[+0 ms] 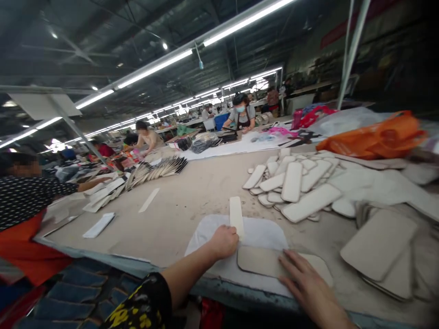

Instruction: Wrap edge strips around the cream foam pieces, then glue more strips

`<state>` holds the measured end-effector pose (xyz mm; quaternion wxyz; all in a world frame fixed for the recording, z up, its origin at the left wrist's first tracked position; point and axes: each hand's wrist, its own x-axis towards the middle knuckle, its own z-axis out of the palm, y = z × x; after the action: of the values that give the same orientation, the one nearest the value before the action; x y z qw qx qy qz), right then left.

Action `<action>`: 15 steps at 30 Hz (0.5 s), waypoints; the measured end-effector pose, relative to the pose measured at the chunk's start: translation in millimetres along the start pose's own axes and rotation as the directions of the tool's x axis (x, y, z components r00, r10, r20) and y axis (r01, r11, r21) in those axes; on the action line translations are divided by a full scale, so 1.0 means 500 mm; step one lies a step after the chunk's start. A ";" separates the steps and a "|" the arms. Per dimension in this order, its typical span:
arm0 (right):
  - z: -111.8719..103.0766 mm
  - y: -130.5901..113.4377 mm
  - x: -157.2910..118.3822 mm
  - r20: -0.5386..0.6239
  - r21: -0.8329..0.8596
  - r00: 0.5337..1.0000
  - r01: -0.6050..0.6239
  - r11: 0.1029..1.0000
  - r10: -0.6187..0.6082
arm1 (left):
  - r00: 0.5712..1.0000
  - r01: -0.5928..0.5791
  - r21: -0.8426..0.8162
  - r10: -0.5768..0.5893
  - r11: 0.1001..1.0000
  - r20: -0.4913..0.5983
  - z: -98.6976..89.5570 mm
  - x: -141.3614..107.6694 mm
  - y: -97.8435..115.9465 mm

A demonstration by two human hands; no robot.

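Observation:
My left hand [223, 242] is closed, its curled fingers at the lower end of a narrow cream strip [236, 211]. The strip lies over a translucent white sheet [264, 232] with rounded corners. My right hand [303, 276] rests with fingers spread on a beige rounded panel [258, 260] with a dark edge, just in front of the sheet. A pale rounded piece [317, 262] shows beyond the right fingers, partly covered by the hand.
A heap of pale rounded pieces [293, 180] lies to the right, with larger beige panels [380, 242] nearer. Behind them is an orange bag [373, 139]. Fanned pieces [154, 169] and a folded white bundle [99, 225] lie left, beside a co-worker in a dotted shirt [30, 196].

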<state>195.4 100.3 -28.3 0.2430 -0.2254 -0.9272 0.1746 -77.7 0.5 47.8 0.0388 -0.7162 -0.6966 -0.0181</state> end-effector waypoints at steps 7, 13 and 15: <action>-0.050 -0.054 0.030 -0.127 0.524 0.916 -0.264 0.810 0.381 | 0.964 0.051 -0.558 -0.188 0.828 -0.189 -0.138 -0.006 0.025; -0.052 -0.050 0.043 0.170 0.913 0.740 -0.367 0.178 0.651 | 0.882 0.106 -0.986 -0.445 -0.130 0.154 -0.199 -0.037 0.072; -0.060 -0.049 0.043 0.246 0.922 0.704 -0.382 0.063 0.666 | 0.852 0.119 -0.936 -0.450 -0.330 0.267 -0.194 -0.042 0.086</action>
<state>186.7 97.1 14.9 0.3554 -0.3807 -0.4533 0.7234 -32.5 -29.5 141.4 -0.4642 -0.2614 -0.5569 -0.6372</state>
